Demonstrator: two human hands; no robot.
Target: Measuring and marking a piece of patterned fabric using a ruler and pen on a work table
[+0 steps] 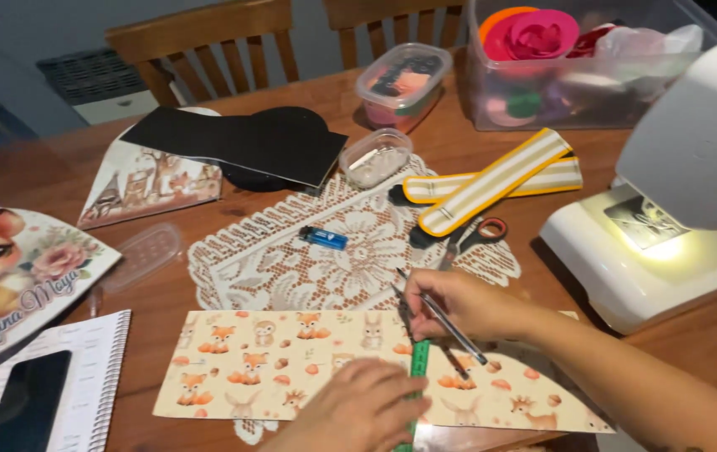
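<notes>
I saw left hand (357,412) pressed flat on green plastic ruler (418,368) over fox-patterned cream paper sheet (291,364); right hand (459,305) pinched slim grey pencil (446,322). Brown wooden bench (57,172), white lace doily (325,251), wooden chairs (208,38) behind.

A phone (28,400) with a dark, unlit rectangular screen is seen at about eight o'clock in the view, laid on a spiral-bound notebook (82,377) at the near left edge of the bench (166,293). A round card sign (15,276) printed with a cartoon fawn, pink roses and lettering is placed at nine o'clock, just above the notebook. At twelve o'clock, two clear lidded plastic tubs (400,84) are set one behind the other. A large clear storage box (576,75), filled with coloured items, is found at one o'clock.
</notes>
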